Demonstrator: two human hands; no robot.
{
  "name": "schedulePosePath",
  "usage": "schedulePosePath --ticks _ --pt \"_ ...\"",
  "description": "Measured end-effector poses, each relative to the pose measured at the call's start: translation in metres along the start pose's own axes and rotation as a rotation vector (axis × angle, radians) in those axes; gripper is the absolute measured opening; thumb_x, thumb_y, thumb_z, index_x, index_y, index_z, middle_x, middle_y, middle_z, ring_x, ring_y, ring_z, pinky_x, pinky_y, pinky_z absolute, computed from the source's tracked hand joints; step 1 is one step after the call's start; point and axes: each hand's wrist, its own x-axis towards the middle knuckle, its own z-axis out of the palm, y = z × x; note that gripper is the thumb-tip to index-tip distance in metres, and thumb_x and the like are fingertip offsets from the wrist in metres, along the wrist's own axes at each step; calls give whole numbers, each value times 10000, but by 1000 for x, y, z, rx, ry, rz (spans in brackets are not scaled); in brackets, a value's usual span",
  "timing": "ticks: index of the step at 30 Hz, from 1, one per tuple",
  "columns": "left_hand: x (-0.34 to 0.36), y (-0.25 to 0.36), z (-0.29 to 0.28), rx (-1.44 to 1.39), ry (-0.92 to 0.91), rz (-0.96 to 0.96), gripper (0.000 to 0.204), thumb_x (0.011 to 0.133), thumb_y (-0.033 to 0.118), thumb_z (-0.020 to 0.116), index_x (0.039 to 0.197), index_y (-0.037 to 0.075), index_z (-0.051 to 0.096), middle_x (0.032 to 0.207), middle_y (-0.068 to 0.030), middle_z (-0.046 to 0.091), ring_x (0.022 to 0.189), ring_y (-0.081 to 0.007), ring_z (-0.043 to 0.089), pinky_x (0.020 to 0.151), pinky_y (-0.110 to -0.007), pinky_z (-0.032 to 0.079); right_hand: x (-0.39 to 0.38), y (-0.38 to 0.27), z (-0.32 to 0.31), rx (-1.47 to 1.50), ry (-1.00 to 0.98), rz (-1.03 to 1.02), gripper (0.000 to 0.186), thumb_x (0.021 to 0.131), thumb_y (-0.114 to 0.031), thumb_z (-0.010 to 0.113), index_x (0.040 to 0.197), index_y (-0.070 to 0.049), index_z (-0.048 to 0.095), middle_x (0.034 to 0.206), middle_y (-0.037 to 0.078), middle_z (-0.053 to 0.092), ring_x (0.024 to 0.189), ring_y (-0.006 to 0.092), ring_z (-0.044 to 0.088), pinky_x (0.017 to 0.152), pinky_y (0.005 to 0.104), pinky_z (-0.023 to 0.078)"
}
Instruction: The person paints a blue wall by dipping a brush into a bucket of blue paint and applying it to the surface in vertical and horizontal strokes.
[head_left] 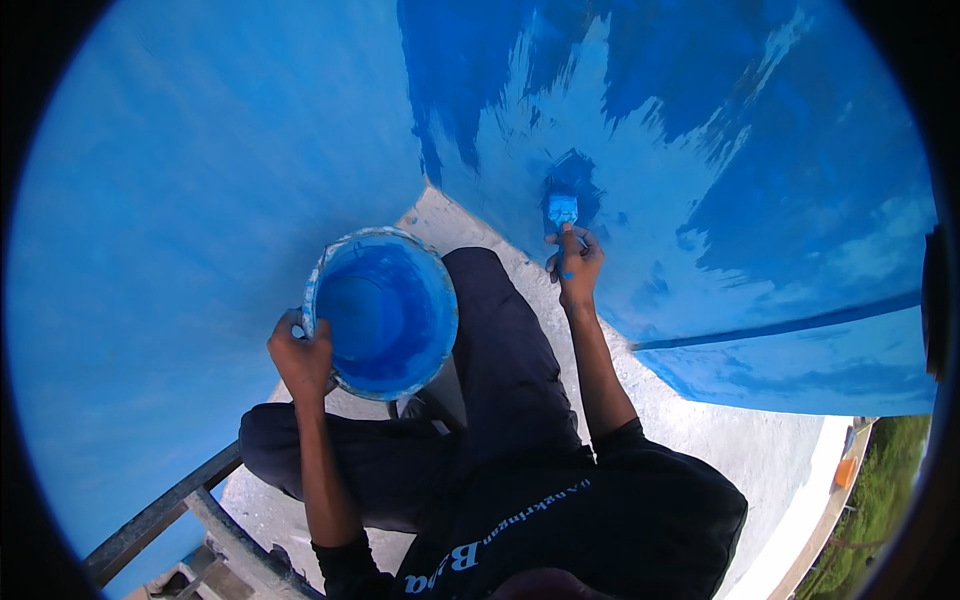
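Note:
My right hand [577,262] is closed round the handle of a paintbrush [563,208]. Its bristle end rests against the right-hand wall [640,185], over a small patch of wet, darker blue. Flecks of blue paint mark the hand. On the left, my left hand [302,352] grips the rim of a paint bucket [448,290], thumb on the inside. Blue paint coats the bucket's inner wall and lies in its bottom. The bucket is tilted so that its mouth faces up at me, above my bent legs.
A light blue wall [200,200] rises on the left and meets the right wall at a corner. Dark blue strokes cover the right wall's upper part. I sit on a pale, rough ledge [720,425]. A wooden frame [200,500] stands lower left; greenery [885,500] shows beyond the right edge.

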Motion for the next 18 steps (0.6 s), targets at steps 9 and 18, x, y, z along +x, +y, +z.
schedulePosePath --ticks 9,18 --pt "-1 -10 5 -45 22 90 108 741 39 680 784 -45 627 650 -166 622 529 -214 584 552 -366 448 7 -16 10 63 2 21 304 955 -255 646 959 30 539 772 140 691 391 126 524 309 255 322" --pt "-1 -6 1 -24 -5 -8 127 737 52 687 794 -46 631 658 -182 621 541 -232 581 567 -378 453 -4 -2 6 89 63 -21 314 961 -261 639 992 29 524 780 149 694 376 132 514 302 254 314"
